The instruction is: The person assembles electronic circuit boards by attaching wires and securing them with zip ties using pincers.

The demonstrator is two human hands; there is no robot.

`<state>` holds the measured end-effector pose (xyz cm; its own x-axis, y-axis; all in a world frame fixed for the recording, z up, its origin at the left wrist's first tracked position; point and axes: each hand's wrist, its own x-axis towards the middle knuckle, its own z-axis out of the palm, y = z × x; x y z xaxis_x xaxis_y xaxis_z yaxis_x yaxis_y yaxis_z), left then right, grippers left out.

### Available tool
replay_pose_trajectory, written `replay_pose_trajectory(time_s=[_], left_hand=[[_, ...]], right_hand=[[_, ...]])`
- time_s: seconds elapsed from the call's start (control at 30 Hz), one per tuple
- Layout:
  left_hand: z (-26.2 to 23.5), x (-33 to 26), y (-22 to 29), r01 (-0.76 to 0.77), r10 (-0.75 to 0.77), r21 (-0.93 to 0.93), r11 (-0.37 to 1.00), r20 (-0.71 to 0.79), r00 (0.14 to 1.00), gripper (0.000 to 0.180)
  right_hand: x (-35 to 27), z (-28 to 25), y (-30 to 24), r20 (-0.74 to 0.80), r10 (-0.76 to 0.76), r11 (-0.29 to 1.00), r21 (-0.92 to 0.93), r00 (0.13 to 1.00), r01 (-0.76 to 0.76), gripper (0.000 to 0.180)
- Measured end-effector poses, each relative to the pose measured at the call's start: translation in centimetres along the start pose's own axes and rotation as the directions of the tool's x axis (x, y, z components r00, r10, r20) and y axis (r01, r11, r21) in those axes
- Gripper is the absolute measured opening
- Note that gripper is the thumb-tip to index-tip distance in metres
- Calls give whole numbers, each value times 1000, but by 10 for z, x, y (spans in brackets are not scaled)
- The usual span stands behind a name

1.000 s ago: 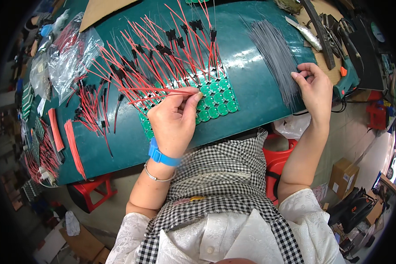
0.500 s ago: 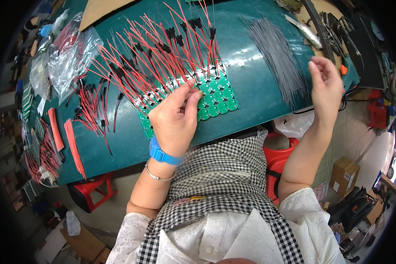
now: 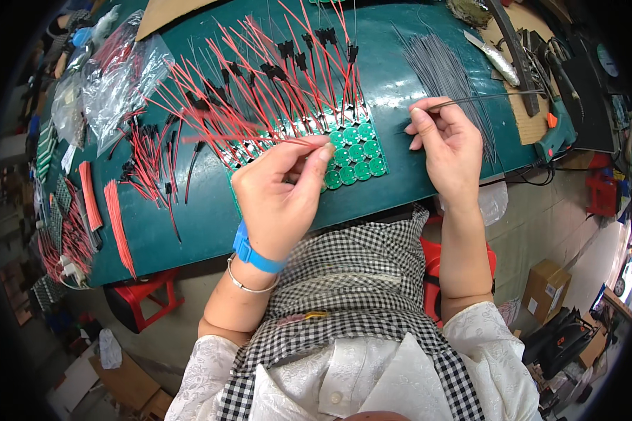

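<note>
A red wire is pinched between the thumb and forefinger of my left hand, which is over the near edge of a panel of round green circuit boards. The wire's far end is blurred. My right hand, just right of the panel, pinches a thin dark wire that sticks out toward the right; whether it is a single strand I cannot tell. Many red wires with black connectors rise from the panel's far part. Under and beyond my right hand lies a loose bundle of grey wires.
On the left of the green table lie red wire bundles, loose connector leads and clear plastic bags. Cardboard covers the back left. At the right edge are a green-handled tool and a dark metal bar.
My right hand has come left and down from beyond the grey bundle, now with a dark wire in its fingers. My left hand has shifted slightly, and the red wire in its pinch shows clearly.
</note>
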<state>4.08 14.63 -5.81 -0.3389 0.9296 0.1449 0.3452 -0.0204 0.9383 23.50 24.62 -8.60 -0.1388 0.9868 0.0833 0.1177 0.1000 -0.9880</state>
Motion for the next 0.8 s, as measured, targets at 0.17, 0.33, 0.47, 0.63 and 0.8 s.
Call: replay_pose_trajectory(time_s=[0.17,0.33,0.47,0.63,0.8], left_hand=[[10,8,3,30,-29,-6,1000,34,999,11],[12,12,-3,56,-53,53,997,-46,998,6],[14,9,-5,57,-54,50,997,-53,997,6],[16,9,-7,39,-36,85,996,-36,999,11],[15,8,-11,22,-20,75,997,-28,999,12]], right_hand=[[-1,25,-5,137,-33,999,45,990,27,8],[-3,37,-13,254,-22,1000,26,967,16,8],[-2,39,-8,243,-58,998,8,968,58,8],[-1,40,-3,210,-139,989,-21,968,147,8],[-2,41,-7,223,-145,986,-46,964,159,8]])
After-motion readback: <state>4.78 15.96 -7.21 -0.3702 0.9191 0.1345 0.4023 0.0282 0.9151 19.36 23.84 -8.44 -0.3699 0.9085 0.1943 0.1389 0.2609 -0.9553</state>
